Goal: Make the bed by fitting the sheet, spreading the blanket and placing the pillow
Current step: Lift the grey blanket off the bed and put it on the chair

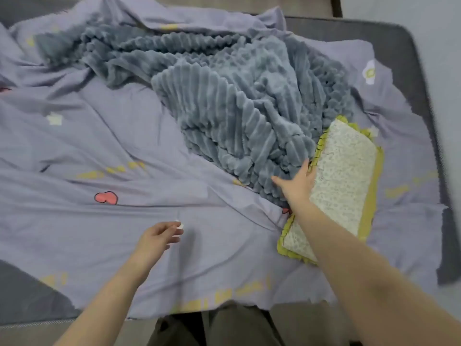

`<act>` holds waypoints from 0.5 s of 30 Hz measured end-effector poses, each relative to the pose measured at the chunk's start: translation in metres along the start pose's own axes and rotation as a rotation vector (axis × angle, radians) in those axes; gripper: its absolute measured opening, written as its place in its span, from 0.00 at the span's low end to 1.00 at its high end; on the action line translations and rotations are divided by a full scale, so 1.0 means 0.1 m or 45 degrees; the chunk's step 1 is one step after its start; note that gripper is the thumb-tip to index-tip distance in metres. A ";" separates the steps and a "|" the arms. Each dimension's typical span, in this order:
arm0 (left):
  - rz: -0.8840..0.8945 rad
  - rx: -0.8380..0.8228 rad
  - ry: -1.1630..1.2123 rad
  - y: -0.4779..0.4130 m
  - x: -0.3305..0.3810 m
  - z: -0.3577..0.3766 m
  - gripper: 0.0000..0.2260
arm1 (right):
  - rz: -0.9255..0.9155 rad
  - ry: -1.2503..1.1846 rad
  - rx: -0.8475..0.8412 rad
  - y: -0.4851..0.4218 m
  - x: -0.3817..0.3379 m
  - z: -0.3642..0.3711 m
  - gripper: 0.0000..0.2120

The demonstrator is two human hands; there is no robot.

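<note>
Lying loose and creased across the dark grey mattress, the lilac cotton sheet printed with small hearts and flowers is not yet fitted: bare mattress shows at the near left corner and along the right edge, and the sheet's edges lie flat on top instead of tucked under. By these signs the task is at an early stage, with all three parts left to finish.

At lower left, the left hand hovers just above the sheet with fingers loosely curled and partly parted; it grips nothing, though a small white scrap sits at its fingertips and whether it is held cannot be told.

Further right, the ribbed grey-blue plush blanket sits bunched in a heap from the far left toward the right of the bed, still to be spread.

The right hand is spread wide, palm down, resting on the near edge of the blanket where it meets the pillow; it presses rather than clasps.

Just beside it, the cream lace-patterned pillow with a yellow-green frill lies slantwise near the right side, partly against the blanket, not yet placed.
</note>
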State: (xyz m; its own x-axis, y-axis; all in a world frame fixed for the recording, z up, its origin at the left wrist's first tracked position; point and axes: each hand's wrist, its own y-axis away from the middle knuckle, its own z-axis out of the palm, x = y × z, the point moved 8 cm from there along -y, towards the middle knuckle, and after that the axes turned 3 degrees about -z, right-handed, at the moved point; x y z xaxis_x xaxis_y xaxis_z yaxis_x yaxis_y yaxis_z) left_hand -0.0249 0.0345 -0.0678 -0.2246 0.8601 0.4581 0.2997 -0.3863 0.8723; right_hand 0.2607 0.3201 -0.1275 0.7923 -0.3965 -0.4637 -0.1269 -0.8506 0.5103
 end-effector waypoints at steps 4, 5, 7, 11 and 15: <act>-0.018 0.034 0.065 -0.13 0.04 0.10 0.09 | -0.138 0.137 -0.023 -0.67 -0.45 -0.10 0.62; -0.018 0.034 0.083 -0.15 0.06 0.14 0.09 | -0.160 0.087 -0.066 -0.83 -0.51 -0.07 0.62; -0.013 0.028 0.101 -0.21 0.11 0.22 0.09 | -0.165 0.025 -0.157 -1.01 -0.50 0.04 0.59; 0.011 -0.023 0.112 -0.34 0.31 0.44 0.11 | -0.269 0.481 -0.362 -0.92 -0.55 0.43 0.18; 0.013 -0.132 0.342 -0.45 0.64 0.74 0.34 | -0.490 0.532 -0.597 -0.15 -0.68 0.65 0.11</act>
State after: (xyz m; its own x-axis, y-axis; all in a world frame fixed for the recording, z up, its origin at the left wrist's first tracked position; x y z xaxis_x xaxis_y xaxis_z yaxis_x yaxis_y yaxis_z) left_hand 0.0156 0.1318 -0.0903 -0.4634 0.7422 0.4840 0.2101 -0.4386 0.8738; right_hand 0.1698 0.3374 -0.1500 0.9026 0.1442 -0.4057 0.4002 -0.6287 0.6668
